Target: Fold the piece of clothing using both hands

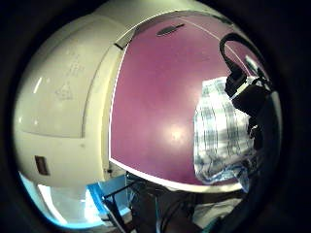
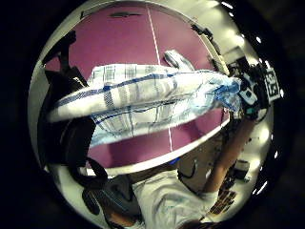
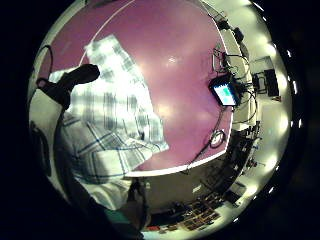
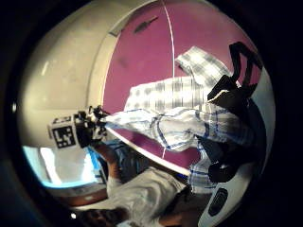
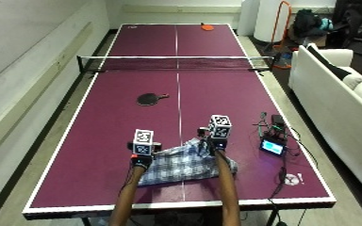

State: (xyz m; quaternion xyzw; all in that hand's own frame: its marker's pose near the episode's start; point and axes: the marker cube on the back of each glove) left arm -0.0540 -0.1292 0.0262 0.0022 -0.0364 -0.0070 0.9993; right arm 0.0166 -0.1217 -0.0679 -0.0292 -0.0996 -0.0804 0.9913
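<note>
A blue-and-white plaid shirt (image 5: 184, 165) lies on the near end of a purple table-tennis table (image 5: 105, 141). One of its edges is raised and stretched between my two hands. My left hand (image 5: 142, 161) grips the shirt's left end. My right hand (image 5: 213, 144) grips its right end, slightly farther up the table. In the left thumb side palm view the shirt (image 2: 157, 90) runs as a taut band to my right hand (image 2: 249, 98), which pinches it. In the right thumb side palm view the shirt (image 4: 189, 124) reaches my left hand (image 4: 91, 128), which also pinches it. The rest of the shirt (image 3: 110, 120) stays on the table.
A black paddle (image 5: 151, 98) lies mid-table and a red paddle (image 5: 207, 27) at the far end, beyond the net (image 5: 176, 63). A small device with a lit screen (image 5: 273, 147) and cables sits right of the shirt. A white sofa (image 5: 338, 89) stands to the right.
</note>
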